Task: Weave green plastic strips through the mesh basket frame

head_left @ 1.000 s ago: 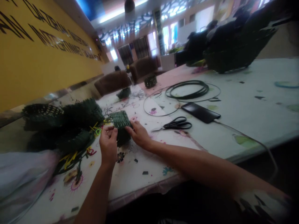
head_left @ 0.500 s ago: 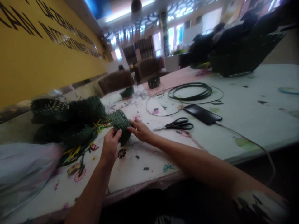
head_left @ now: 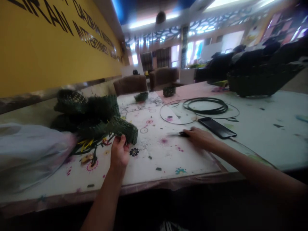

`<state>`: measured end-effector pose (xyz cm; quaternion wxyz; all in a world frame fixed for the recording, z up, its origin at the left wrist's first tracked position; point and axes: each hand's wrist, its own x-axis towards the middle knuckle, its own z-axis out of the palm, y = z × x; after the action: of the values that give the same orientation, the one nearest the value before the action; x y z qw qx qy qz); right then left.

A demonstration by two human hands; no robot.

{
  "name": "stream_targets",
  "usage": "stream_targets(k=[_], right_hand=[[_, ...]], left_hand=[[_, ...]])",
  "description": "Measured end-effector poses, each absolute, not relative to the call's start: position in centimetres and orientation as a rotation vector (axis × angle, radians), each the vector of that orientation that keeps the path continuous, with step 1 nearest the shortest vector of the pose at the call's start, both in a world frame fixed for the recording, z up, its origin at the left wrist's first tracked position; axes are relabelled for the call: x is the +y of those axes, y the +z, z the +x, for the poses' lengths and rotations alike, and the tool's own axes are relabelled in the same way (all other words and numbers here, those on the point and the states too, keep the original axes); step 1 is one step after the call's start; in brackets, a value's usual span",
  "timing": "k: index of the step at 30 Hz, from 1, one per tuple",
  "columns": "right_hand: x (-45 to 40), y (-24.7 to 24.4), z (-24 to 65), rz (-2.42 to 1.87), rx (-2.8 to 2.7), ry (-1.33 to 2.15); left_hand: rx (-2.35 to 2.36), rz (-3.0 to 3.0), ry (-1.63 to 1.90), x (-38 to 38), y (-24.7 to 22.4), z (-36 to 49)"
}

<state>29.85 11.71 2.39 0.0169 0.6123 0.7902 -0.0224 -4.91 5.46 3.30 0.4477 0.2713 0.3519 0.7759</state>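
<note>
A small dark green woven basket [head_left: 125, 130] is in my left hand [head_left: 119, 152], whose thumb and fingers close on its near lower edge. Over on the right, my right hand [head_left: 198, 138] lies closed over the black handles of the scissors [head_left: 184, 133]. Their blades point left across the flowered tablecloth [head_left: 154, 150]. Part of the handles is hidden under the fingers. Just beyond that hand is a black phone [head_left: 218, 127] with a cable plugged in.
Several woven green baskets [head_left: 96, 107] are piled at the left, beside a whitish plastic bag [head_left: 33, 157]. A coil of green strip [head_left: 207, 106] lies behind the phone. Two small baskets stand farther back, and a large green basket [head_left: 260, 81] is at the far right.
My right hand has left the small basket and moved right onto the scissors. My left hand still holds the basket. The whole view has shifted and levelled a little.
</note>
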Motion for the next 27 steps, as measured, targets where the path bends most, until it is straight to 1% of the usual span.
stream_targets(k=[3,7,12,16,22,27], right_hand=[[11.8,2.1,31.0,1.838,2.509,-0.042],[12.4,3.1,31.3,1.728,2.564,0.016],[12.8,3.9,31.5,1.668,2.545,-0.195],[12.0,4.3,31.6,1.629,2.531,-0.253],[9.9,5.3,30.8,1.665,2.492,-0.144],[8.5,5.5,30.5,1.746,2.433,-0.073]], left_hand=[[0.824,0.638,1.914,5.6,3.2,-4.6],[0.845,0.651,1.877,6.1,3.5,-4.2],[0.924,0.688,1.841,6.5,3.4,-2.9],[0.982,0.684,1.843,7.0,2.9,-0.9],[0.992,0.683,1.802,8.1,2.5,1.7],[0.966,0.694,1.79,7.9,2.2,1.6]])
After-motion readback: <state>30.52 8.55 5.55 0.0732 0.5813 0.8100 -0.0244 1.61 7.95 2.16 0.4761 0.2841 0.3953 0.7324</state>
